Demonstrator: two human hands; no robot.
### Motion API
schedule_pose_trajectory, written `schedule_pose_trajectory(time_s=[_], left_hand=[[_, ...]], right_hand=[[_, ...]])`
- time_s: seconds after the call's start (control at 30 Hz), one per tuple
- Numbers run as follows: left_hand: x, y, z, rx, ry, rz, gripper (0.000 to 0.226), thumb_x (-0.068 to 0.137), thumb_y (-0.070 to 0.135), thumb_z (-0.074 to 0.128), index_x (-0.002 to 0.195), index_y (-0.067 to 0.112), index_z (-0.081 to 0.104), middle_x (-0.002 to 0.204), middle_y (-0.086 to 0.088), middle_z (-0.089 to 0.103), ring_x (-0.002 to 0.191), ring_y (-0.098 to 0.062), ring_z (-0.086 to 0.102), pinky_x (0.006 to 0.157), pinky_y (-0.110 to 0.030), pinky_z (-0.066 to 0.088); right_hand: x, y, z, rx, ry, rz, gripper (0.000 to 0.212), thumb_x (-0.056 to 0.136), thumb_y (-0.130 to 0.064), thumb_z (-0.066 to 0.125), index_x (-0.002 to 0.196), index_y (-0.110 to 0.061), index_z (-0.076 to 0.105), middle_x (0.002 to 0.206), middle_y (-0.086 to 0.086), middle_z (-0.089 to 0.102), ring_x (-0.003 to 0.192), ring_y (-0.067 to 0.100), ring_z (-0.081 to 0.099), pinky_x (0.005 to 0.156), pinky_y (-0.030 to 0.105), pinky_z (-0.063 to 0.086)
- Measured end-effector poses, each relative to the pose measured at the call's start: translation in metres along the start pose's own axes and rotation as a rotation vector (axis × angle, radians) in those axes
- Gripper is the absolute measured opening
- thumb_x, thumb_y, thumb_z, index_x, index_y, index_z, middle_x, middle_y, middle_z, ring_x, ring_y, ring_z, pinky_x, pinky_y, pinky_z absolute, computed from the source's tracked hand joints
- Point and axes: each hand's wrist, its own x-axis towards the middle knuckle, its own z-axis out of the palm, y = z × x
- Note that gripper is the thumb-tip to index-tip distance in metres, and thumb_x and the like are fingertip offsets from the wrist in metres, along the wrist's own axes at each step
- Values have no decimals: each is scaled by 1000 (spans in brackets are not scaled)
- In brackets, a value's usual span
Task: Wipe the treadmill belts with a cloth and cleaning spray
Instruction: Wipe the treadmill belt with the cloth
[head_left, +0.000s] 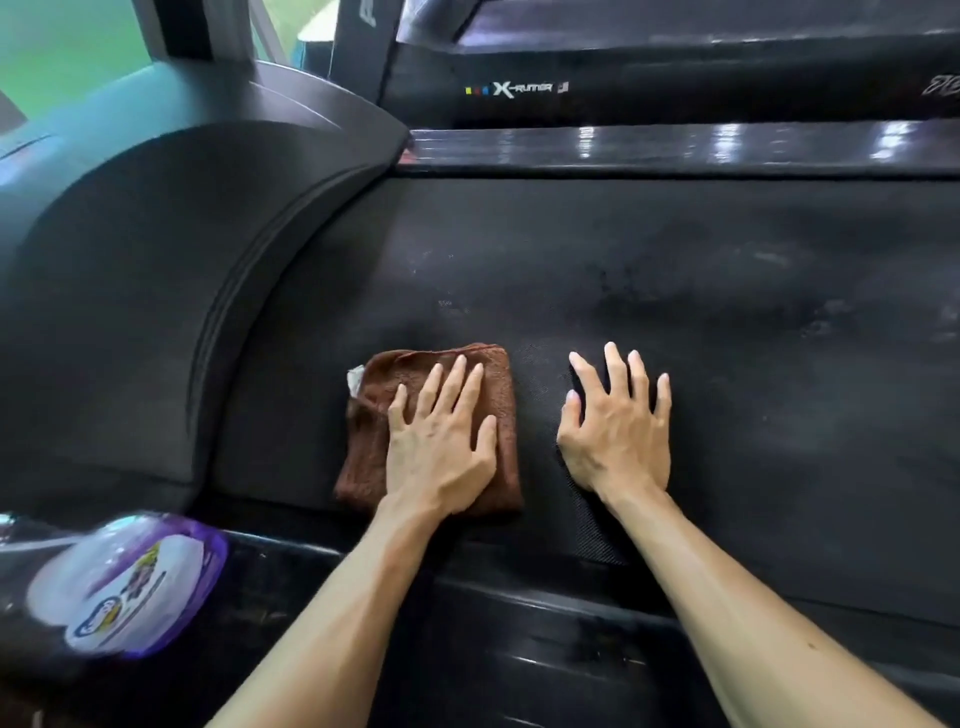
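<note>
Lying lengthwise toward far rail: cloth (382, 415)

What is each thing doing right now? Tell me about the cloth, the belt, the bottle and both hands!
Brown terry cloth: folded, lying flat on the belt, pressed down.
Black treadmill belt: smudged with pale marks.
Purple-and-white spray bottle: lying on its side on the near side rail, untouched.
Left hand: fingers spread, flat on the cloth.
Right hand: open, fingers spread, resting bare on the belt.
</note>
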Motion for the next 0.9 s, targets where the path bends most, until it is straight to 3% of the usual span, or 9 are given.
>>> schedule_pose_trajectory(time_s=[0.17, 0.33, 0.43, 0.6, 0.73, 0.9], left_hand=[[59, -12, -4, -26, -18, 57, 69, 96, 57, 23, 162, 39, 12, 170, 17, 3, 156, -6, 0, 127, -45, -1], [66, -96, -16, 19, -6, -245, 64, 103, 56, 27, 163, 39, 11, 171, 15, 2, 157, -7, 0, 126, -44, 0], [35, -96, -13, 22, 23, -345, 66, 103, 54, 27, 163, 33, 10, 171, 11, 3, 157, -11, -1, 126, -47, -1], [10, -20, -1, 9, 27, -134, 70, 99, 55, 21, 164, 33, 6, 171, 12, -2, 157, -10, -7, 126, -47, -6], [47, -30, -11, -19, -25, -74, 64, 104, 52, 28, 163, 38, 6, 171, 15, -2, 156, -7, -6, 126, -45, -4], [59, -108, -22, 10, -21, -338, 62, 105, 52, 26, 163, 37, 9, 171, 12, 1, 157, -11, -1, 126, -46, 0]], right_hand=[[1, 2, 1, 2, -4, 2, 55, 105, -44, 28, 160, -37, 34, 171, 5, 23, 159, 27, 11, 128, 54, 5], [1, 2, 2, 4, 29, -5, 61, 99, -47, 22, 157, -38, 38, 169, 5, 28, 158, 27, 16, 128, 55, 8], [0, 1, 2, 4, 32, 2, 57, 102, -45, 27, 157, -36, 39, 169, 6, 29, 158, 28, 17, 127, 56, 9], [0, -2, -1, -2, 5, 16, 54, 105, -42, 34, 159, -36, 37, 170, 6, 25, 158, 28, 14, 128, 55, 7], [0, 0, 0, -7, 5, 10, 55, 105, -43, 32, 160, -37, 34, 171, 4, 22, 159, 26, 12, 128, 54, 6], [1, 2, 3, 3, 16, 11, 55, 104, -43, 33, 158, -37, 37, 170, 5, 25, 158, 28, 14, 128, 55, 7]])
